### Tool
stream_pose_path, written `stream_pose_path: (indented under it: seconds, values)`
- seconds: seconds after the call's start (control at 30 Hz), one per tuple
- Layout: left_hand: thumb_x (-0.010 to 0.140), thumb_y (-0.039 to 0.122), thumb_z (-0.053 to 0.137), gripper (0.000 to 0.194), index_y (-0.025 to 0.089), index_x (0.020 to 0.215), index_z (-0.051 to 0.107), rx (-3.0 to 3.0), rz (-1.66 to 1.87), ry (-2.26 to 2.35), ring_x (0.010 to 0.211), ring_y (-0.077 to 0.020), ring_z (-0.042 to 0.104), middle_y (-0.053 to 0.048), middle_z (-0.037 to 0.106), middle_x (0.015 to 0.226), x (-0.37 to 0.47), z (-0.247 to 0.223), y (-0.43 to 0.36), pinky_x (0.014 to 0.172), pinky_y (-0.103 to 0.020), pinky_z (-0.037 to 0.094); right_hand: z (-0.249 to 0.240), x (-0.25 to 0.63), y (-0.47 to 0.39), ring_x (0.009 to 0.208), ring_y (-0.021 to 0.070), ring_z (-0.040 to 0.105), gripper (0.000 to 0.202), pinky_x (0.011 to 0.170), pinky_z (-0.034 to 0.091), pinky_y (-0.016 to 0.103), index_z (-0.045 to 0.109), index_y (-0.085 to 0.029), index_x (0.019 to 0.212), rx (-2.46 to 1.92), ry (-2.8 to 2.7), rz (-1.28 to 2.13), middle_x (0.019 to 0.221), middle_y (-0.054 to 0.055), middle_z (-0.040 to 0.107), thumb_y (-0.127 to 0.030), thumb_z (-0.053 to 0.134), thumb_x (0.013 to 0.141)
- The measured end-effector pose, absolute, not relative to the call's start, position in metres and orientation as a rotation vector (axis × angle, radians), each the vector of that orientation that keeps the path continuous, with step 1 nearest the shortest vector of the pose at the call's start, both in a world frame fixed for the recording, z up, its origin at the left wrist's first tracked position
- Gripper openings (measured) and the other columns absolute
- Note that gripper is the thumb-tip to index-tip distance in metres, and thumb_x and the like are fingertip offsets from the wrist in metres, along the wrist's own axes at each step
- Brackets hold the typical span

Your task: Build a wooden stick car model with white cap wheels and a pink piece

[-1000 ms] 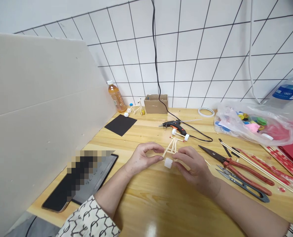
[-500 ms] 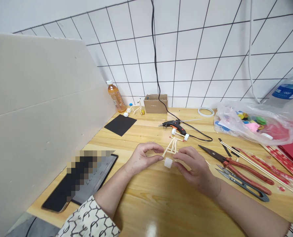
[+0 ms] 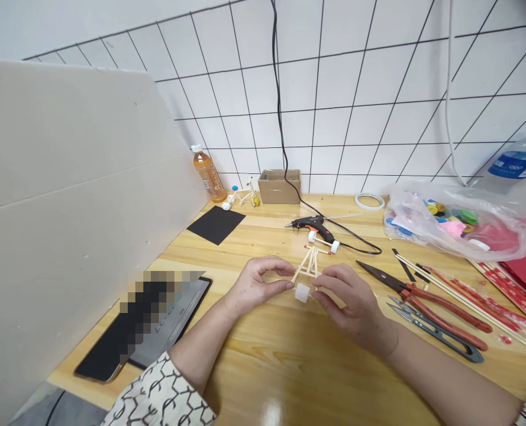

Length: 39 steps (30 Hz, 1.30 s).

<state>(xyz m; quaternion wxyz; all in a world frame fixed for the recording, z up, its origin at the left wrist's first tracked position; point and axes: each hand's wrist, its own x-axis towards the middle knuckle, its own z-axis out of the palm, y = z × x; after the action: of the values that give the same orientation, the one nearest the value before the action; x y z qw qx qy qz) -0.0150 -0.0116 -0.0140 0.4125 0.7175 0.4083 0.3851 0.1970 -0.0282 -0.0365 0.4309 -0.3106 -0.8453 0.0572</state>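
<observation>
A small frame of thin wooden sticks (image 3: 307, 264) stands on the table between my two hands, with red-tipped ends at its far side. At its near end is a white bottle-cap wheel (image 3: 302, 292). My left hand (image 3: 258, 286) pinches the frame's near left corner between thumb and fingers. The thumb and fingertips of my right hand (image 3: 349, 299) close on its near right side, beside the wheel. Just beyond the frame lies a stick axle with two white cap wheels (image 3: 335, 247).
A black glue gun (image 3: 311, 223) with a cord lies behind. Pliers (image 3: 422, 296), thread snips (image 3: 435, 329) and sticks lie to the right, near a plastic bag of caps (image 3: 460, 222). At left are a phone (image 3: 107, 349), black card (image 3: 217, 225) and a drink bottle (image 3: 208, 175).
My right fingertips have shifted very slightly to the right along the frame. My left hand and the stick frame look the same.
</observation>
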Motion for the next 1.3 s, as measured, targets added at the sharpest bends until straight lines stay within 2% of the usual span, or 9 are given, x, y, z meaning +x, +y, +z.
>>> stream_pose_path:
  seconds: [0.47, 0.67, 0.8, 0.9, 1.07, 1.17, 1.3]
  values:
    - [0.069, 0.02, 0.069, 0.02, 0.011, 0.086, 0.068, 1.758, 0.96, 1.039, 0.083, -0.0169, 0.061, -0.008, 0.068, 0.086, -0.014, -0.015, -0.012, 0.08, -0.028, 0.047, -0.036, 0.197, -0.029, 0.078, 0.0174, 0.055, 0.025, 0.066, 0.047, 0.03, 0.055, -0.021, 0.102, -0.758, -2.1, 0.143, 0.086, 0.006, 0.059, -0.012, 0.056, 0.079]
    - [0.064, 0.018, 0.072, 0.033, 0.012, 0.095, 0.064, 1.693, 0.907, 1.042, 0.086, -0.0167, 0.058, -0.008, 0.067, 0.093, -0.017, -0.015, -0.011, 0.084, -0.029, 0.045, -0.031, 0.201, -0.031, 0.084, 0.0186, 0.053, 0.033, 0.072, 0.047, 0.032, 0.052, -0.019, 0.105, -0.776, -2.048, 0.242, 0.091, 0.007, 0.058, -0.006, 0.053, 0.074]
    - [0.063, 0.018, 0.072, 0.036, 0.011, 0.097, 0.063, 1.671, 0.784, 1.092, 0.083, -0.0161, 0.057, -0.008, 0.066, 0.09, -0.02, -0.015, -0.008, 0.08, -0.029, 0.045, -0.029, 0.205, -0.028, 0.074, 0.0158, 0.052, 0.029, 0.064, 0.046, 0.028, 0.051, -0.018, 0.096, -0.911, -1.934, 0.243, 0.083, 0.005, 0.057, -0.003, 0.046, 0.071]
    - [0.065, 0.02, 0.069, 0.033, 0.01, 0.095, 0.064, 1.646, 0.738, 1.12, 0.078, -0.015, 0.056, -0.008, 0.065, 0.088, -0.018, -0.015, -0.008, 0.074, -0.027, 0.044, -0.031, 0.208, -0.022, 0.065, 0.0142, 0.051, 0.021, 0.058, 0.044, 0.026, 0.052, -0.018, 0.087, -1.079, -1.834, 0.255, 0.074, 0.003, 0.056, -0.007, 0.045, 0.07]
    - [0.068, 0.027, 0.066, 0.026, 0.009, 0.087, 0.065, 1.566, 0.725, 1.159, 0.066, -0.012, 0.053, -0.005, 0.063, 0.073, -0.013, -0.024, -0.007, 0.062, -0.022, 0.041, -0.033, 0.212, -0.014, 0.058, 0.0141, 0.053, 0.009, 0.055, 0.042, 0.026, 0.055, -0.018, 0.076, -1.432, -1.854, 0.556, 0.063, 0.001, 0.058, -0.019, 0.049, 0.07]
    - [0.067, 0.032, 0.066, 0.029, 0.009, 0.084, 0.065, 1.528, 0.747, 1.204, 0.064, -0.0118, 0.053, -0.006, 0.063, 0.075, -0.013, -0.032, -0.005, 0.059, -0.022, 0.04, -0.033, 0.212, -0.013, 0.055, 0.0137, 0.052, 0.008, 0.053, 0.039, 0.025, 0.056, -0.018, 0.068, -1.569, -1.943, 0.689, 0.06, 0.0, 0.059, -0.022, 0.049, 0.07]
    - [0.067, 0.036, 0.065, 0.03, 0.009, 0.079, 0.066, 1.529, 0.762, 1.241, 0.059, -0.0104, 0.05, -0.005, 0.062, 0.071, -0.012, -0.038, -0.005, 0.055, -0.021, 0.038, -0.037, 0.208, -0.015, 0.054, 0.0131, 0.051, 0.013, 0.052, 0.033, 0.024, 0.056, -0.019, 0.065, -1.61, -2.073, 0.651, 0.058, 0.0, 0.06, -0.023, 0.047, 0.073]
